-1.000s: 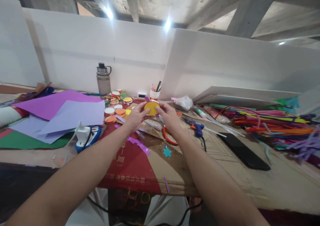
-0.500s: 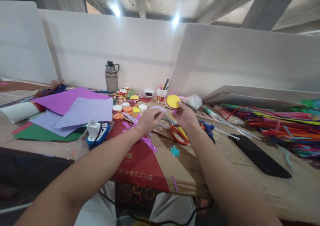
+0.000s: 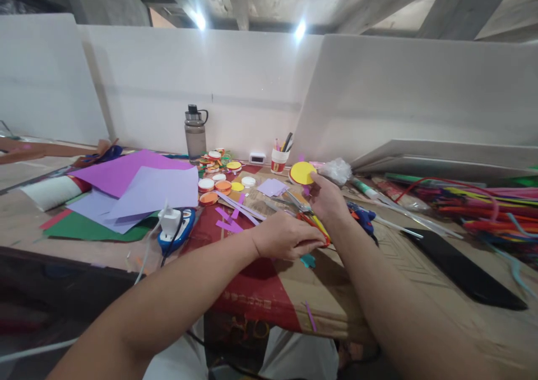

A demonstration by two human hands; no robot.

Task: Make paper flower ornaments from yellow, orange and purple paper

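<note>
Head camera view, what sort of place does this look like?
Probably a makeshift craft workspace: a purple paper sheet, a blue glue gun and a pile of colourful strips share the tabletop.

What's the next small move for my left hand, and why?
I'd probably settle the left hand firmly on the red handle of the scissors: it is right at that handle, though whether it already grips is hidden. The right hand is taken up holding the yellow disc, so the left seems the one to use.
</note>
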